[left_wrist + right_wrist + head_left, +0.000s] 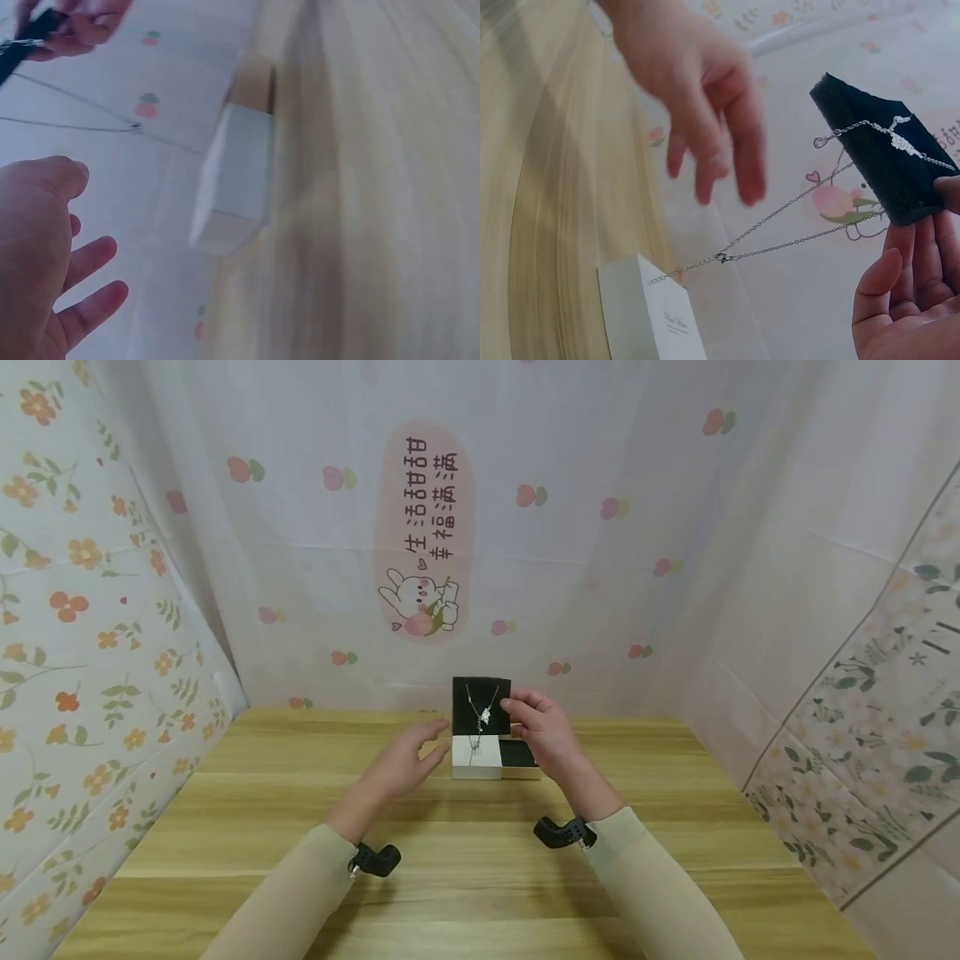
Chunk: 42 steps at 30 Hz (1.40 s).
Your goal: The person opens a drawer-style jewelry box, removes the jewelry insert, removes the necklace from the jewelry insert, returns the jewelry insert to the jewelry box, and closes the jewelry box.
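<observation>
My right hand [546, 731] pinches a square black foam pad [468, 693] by its right edge, thumb on the front. A silver necklace [906, 142] with a small sparkling pendant lies across the pad. Its thin chain and clasp [721, 258] dangle below, the tail overlapping the white box [477, 771] in the head view. Left of the pad, my left hand [395, 766] is apart from it with fingers spread, holding nothing. The white box has small printed lettering on top, visible in the right wrist view.
Beside the white box sits a second box part [519, 758] with a dark inside, partly behind my right hand. Both stand on the wooden table [450, 877] near its back edge. A patterned cloth [585, 568] hangs behind the table.
</observation>
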Motion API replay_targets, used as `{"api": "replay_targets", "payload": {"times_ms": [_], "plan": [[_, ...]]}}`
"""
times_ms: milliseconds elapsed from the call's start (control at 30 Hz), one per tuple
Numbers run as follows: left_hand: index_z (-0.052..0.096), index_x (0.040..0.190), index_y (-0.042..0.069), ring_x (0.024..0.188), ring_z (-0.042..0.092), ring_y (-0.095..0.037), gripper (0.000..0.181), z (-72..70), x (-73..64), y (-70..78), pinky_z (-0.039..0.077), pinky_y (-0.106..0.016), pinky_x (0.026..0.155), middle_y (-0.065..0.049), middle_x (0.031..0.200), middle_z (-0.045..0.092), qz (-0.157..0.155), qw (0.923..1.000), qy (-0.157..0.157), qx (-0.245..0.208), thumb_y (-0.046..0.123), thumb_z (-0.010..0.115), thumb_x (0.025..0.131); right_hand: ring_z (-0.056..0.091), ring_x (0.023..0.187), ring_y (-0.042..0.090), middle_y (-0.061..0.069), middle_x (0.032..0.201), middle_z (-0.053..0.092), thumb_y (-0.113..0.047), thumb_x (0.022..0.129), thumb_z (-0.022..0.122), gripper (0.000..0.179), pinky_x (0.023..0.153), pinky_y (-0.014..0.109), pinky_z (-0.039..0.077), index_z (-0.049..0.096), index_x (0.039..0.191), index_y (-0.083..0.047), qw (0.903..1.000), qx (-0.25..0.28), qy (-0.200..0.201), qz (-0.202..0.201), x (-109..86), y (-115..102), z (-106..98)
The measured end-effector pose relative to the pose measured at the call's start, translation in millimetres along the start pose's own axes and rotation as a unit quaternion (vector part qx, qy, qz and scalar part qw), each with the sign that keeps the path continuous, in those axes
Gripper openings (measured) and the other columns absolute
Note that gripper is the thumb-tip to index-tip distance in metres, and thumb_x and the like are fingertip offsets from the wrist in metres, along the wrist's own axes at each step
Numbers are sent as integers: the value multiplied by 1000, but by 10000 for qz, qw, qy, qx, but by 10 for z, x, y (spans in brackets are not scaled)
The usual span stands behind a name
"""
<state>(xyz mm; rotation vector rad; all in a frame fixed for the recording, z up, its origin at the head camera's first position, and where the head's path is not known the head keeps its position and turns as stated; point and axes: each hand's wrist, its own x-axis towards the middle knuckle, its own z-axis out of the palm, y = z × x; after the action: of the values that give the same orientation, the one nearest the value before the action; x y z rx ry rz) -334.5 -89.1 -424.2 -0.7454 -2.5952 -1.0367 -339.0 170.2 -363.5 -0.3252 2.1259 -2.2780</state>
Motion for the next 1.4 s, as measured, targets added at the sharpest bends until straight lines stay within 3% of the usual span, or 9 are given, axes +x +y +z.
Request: {"api": "replay_targets", "payload": {"times_ms": [233, 433, 567, 833, 933, 1233, 1400], "plan": [[66, 148, -2, 117, 77, -38, 43, -230, -30, 82, 65, -56, 94, -23, 148, 68, 399, 9946, 936, -186, 9, 70, 107, 60, 91, 14, -3, 106, 65, -12, 110, 65, 6, 80, 25, 55, 71, 112, -12, 10000, 26, -7, 24, -2, 7, 9], [74, 138, -1, 98, 80, -32, 35, -385, -3, 222, 66, -43, 76, -20, 127, 76, 900, 9788, 1831, -165, 3, 73, 103, 59, 93, 15, -3, 107, 64, -14, 110, 66, 10, 82, 27, 55, 69, 117, -9, 10000, -20, 23, -9, -10, -7, 12], [76, 134, 0, 93, 80, -29, 33, -465, 13, 339, 65, -35, 71, -18, 123, 76, 1172, 9688, 2175, -212, 1, 74, 102, 59, 94, 16, -3, 107, 65, -15, 110, 66, 11, 84, 28, 55, 70, 118, -8, 10000, -58, 30, -29, -13, -15, 18], [78, 130, -1, 87, 79, -27, 31, -521, 38, 617, 66, -38, 67, -17, 120, 77, 1595, 9585, 2345, -297, 0, 77, 99, 59, 92, 15, -3, 106, 65, -11, 110, 66, 7, 79, 25, 55, 70, 115, -10, 9999, 106, 35, -50, -16, -18, 40], [78, 129, 0, 84, 76, -24, 31, -502, 57, 694, 65, -36, 67, -16, 116, 76, 1641, 9594, 2286, -210, 1, 80, 98, 61, 92, 15, -3, 106, 66, -11, 110, 66, 7, 79, 26, 55, 71, 113, -11, 9998, 152, 19, -94, -14, -9, 47], [83, 121, 1, 73, 62, -19, 33, -394, 116, 831, 53, -26, 62, -10, 99, 68, 1873, 9584, 2026, 734, 15, 91, 92, 67, 95, 16, -3, 106, 72, -12, 110, 65, 9, 81, 29, 54, 73, 111, -11, 9992, 305, -44, -249, -19, 48, 70], [84, 120, 3, 70, 63, -16, 37, -333, 133, 847, 55, -26, 60, -8, 100, 65, 1909, 9543, 1932, 1246, 23, 93, 90, 66, 95, 17, -1, 109, 71, -12, 111, 64, 9, 80, 28, 54, 73, 112, -11, 9990, 352, -19, -281, -16, 59, 81]]}}
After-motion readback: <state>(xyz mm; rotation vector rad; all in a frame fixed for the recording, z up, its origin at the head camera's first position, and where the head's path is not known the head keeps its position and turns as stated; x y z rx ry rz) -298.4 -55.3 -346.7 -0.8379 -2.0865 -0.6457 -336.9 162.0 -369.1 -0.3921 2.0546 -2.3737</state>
